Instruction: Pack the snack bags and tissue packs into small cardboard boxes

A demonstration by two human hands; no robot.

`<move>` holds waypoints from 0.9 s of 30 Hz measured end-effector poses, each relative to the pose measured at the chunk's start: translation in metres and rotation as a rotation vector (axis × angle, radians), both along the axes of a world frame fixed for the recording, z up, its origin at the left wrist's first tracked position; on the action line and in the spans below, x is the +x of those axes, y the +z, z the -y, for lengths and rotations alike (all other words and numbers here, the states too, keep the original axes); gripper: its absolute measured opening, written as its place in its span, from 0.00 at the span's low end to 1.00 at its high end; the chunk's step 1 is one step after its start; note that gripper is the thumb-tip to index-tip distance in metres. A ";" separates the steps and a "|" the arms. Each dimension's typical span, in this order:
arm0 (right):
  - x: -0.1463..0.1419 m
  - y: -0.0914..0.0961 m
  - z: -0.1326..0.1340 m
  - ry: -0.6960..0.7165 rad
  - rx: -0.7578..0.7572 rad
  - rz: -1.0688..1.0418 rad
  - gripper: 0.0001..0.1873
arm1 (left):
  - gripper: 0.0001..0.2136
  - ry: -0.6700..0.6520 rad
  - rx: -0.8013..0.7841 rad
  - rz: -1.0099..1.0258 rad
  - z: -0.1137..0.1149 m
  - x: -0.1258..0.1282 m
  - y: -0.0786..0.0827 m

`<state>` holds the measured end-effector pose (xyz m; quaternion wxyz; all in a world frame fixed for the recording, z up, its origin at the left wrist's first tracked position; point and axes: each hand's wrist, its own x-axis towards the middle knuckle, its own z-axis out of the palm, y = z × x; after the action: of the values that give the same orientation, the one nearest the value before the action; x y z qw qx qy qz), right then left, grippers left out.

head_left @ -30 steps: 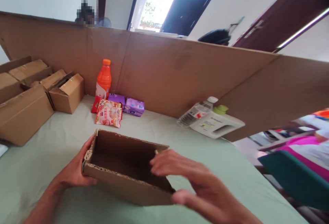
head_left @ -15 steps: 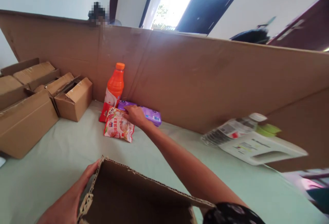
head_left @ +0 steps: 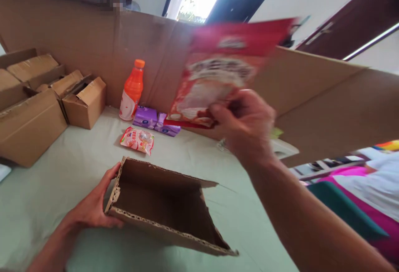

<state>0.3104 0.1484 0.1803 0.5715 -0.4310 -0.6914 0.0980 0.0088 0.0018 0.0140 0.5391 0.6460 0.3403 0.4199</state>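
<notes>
Our left hand (head_left: 93, 205) grips the box (head_left: 162, 176), our right hand (head_left: 249, 122) the lifted pouch (head_left: 215, 70); packet (head_left: 137, 139), bottle (head_left: 132, 89) and tissues (head_left: 146, 117), around eleven o'clock, rest unlifted.

A flat, rectangular red printed packet (head_left: 215, 70), with a white mark on its top band and blurred dark lettering below, is raised in the air, face showing, its top leaning right. Below it, apart, an open-topped brown cardboard box (head_left: 168, 201) sits slantwise, its rough rim baring the corrugation.
</notes>
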 end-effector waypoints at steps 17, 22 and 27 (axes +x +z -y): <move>-0.031 0.009 0.113 0.358 -0.531 1.538 0.12 | 0.61 0.055 0.093 -0.070 -0.002 -0.003 -0.010; -0.079 -0.015 0.097 0.488 -0.512 1.740 0.14 | 0.59 0.062 0.109 -0.094 -0.001 -0.005 -0.008; -0.082 -0.026 0.096 0.572 -0.502 1.686 0.13 | 0.57 0.067 0.081 -0.084 0.001 0.001 0.002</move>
<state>0.2280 0.0519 0.1539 -0.2770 -0.2840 -0.9172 0.0361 0.0093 0.0005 0.0161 0.4834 0.6726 0.3669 0.4235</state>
